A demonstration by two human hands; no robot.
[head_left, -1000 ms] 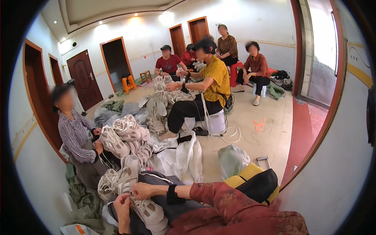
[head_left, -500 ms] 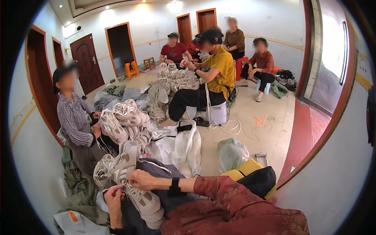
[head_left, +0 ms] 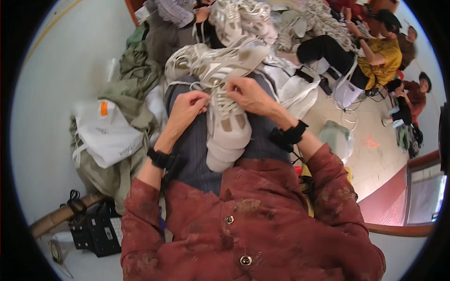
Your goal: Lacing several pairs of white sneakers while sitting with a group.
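Tiled floor (head_left: 375,164), shoe pile (head_left: 243,18) beyond; on lap, beige sneaker (head_left: 227,126), left hand (head_left: 185,110) and right hand (head_left: 251,96) pinching its laces (head_left: 220,100).

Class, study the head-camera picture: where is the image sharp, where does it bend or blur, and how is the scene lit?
Head view: sharp on the left hand, right hand and white sneaker on the lap; fisheye bends the floor edge and people near the rim, slightly smeared there; soft even light, no hard shadows, black border around.
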